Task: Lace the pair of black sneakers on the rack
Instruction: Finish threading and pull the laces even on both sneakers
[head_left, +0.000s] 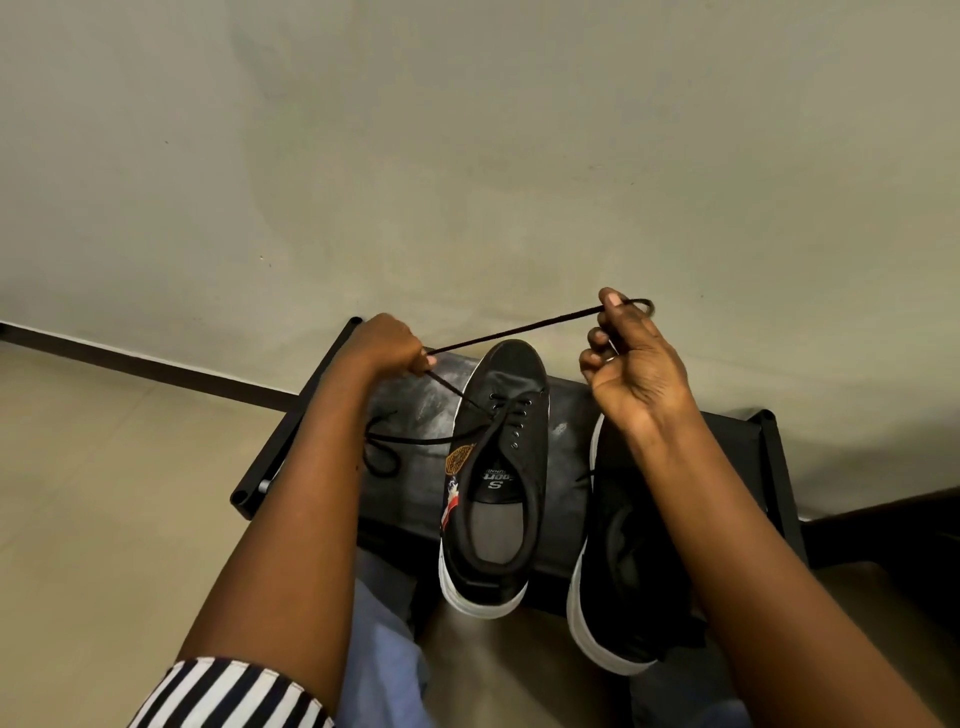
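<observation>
Two black sneakers with white soles standing on a low black rack (774, 467), toes pointing away toward the wall. Between the two hands, the first sneaker (498, 478), open, grey insole visible, a coloured patch on its side nearest the left forearm. Under the right wrist and forearm, the second sneaker (623, 561), partly hidden, heel hanging over the near edge of the rack.

Left hand (389, 345) curled closed, pinching the black lace (519, 330) between the fingertips, just beyond the toe side of the first sneaker. Right hand (631, 358) raised higher, thumb and fingers pinching the same lace near its end, the tip curling past the thumb. Lace stretched straight from one hand to the other, above the toe of the first sneaker. From the left hand, another part of the lace running down into the eyelets. Loose end of lace lying looped on the rack behind the left forearm.

Striped sleeve (228, 696) on the left arm, blue trousers below
</observation>
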